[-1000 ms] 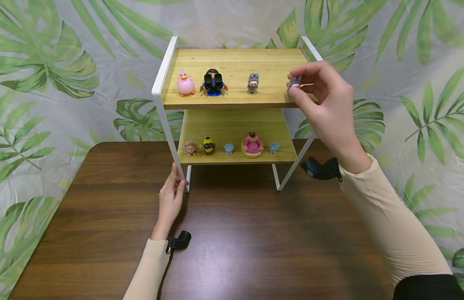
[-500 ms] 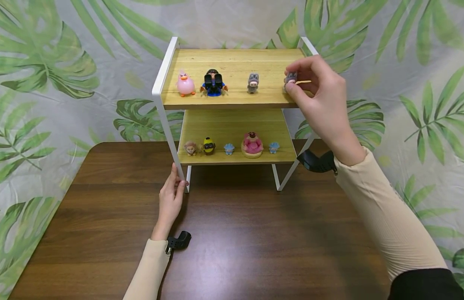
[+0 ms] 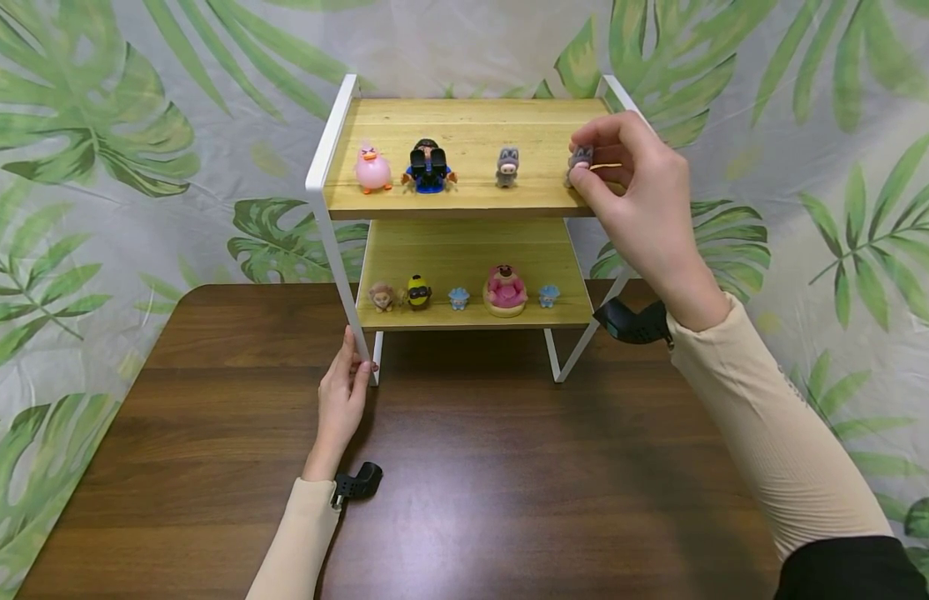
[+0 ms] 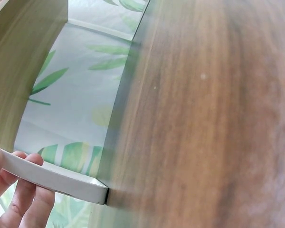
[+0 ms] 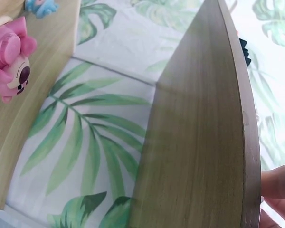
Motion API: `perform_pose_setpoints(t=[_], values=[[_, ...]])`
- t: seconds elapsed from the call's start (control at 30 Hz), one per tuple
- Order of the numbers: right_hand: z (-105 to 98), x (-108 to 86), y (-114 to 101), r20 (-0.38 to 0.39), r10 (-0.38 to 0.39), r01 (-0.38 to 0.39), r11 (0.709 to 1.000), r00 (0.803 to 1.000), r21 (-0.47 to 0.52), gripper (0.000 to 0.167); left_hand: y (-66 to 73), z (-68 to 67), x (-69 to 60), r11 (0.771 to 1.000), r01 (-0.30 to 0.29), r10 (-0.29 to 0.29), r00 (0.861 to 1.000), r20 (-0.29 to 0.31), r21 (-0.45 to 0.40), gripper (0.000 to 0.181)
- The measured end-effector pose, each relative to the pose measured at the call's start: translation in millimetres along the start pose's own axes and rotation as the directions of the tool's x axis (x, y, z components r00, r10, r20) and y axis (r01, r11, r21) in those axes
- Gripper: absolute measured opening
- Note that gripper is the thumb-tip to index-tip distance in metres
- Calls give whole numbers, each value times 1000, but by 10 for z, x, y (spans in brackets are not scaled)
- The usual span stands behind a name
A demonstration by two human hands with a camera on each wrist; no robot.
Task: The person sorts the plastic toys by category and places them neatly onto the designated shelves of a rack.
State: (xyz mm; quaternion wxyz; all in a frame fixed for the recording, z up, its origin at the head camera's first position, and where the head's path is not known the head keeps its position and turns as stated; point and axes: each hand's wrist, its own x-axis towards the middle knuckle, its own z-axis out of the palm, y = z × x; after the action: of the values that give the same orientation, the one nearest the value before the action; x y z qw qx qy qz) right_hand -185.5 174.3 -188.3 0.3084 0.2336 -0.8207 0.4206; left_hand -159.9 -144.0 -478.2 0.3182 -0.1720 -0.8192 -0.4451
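Observation:
My right hand (image 3: pixel 644 200) pinches a small grey long-eared figurine (image 3: pixel 581 157) between thumb and fingers, at the right front of the upper shelf (image 3: pixel 464 121). Its base is partly hidden by the thumb. A similar grey figurine (image 3: pixel 507 167) stands to its left. Further left are a blue-and-black figure (image 3: pixel 428 167) and a pink duck figurine (image 3: pixel 372 171). My left hand (image 3: pixel 342 400) holds the front left leg (image 3: pixel 342 275) of the white shelf frame near its foot. In the left wrist view, fingers (image 4: pixel 26 199) wrap round that white bar (image 4: pixel 57 180).
Along the lower shelf (image 3: pixel 464 242) stand a brown figurine (image 3: pixel 382 296), a yellow-and-black figurine (image 3: pixel 417 292), two small blue figurines, one at left (image 3: pixel 458 298) and one at right (image 3: pixel 549 295), and a pink bear (image 3: pixel 505 290). The rack stands on a dark wooden table (image 3: pixel 464 483) before a leaf-patterned cloth.
My right hand has moved slightly left and inward with the grey figurine, then almost stopped. The left hand stays on the frame leg.

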Motion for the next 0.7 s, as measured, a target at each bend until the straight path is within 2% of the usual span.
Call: perform_pose_setpoints(t=[0.23, 0.47, 0.7], values=[[-20, -13, -9, -8, 43, -42, 996, 999, 80, 22, -12, 4, -4, 1000, -1, 1, 1000, 0, 2, 79], [-62, -44, -20, -59, 55, -43, 982, 997, 181, 25, -6, 3, 0, 1000, -5, 5, 1000, 0, 1, 83], [-150, -134, -53, -103, 77, -51, 970, 992, 238, 26, -5, 3, 1, 1000, -1, 1, 1000, -1, -1, 82]])
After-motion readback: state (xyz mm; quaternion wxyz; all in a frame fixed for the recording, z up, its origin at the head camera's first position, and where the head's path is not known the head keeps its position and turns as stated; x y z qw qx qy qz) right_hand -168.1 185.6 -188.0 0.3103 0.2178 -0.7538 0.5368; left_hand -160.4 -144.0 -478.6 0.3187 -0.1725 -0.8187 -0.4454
